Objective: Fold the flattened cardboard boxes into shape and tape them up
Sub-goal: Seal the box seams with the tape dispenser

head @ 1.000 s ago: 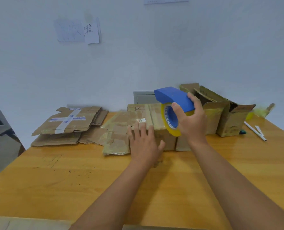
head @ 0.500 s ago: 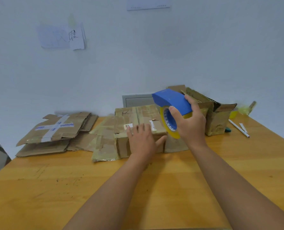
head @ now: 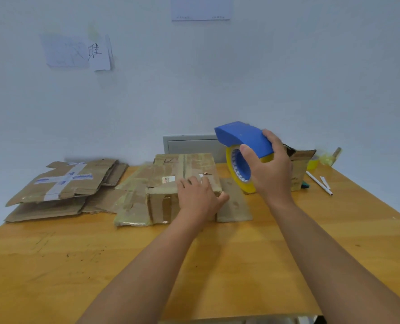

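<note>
Box (head: 185, 170) lengthwise away, left hand (head: 200, 198) atop

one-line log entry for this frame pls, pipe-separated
stage: taping | left hand: flat on folded box, holding it down | right hand: grips tape dispenser above table, right of box | flat cardboard: waiting left
</note>
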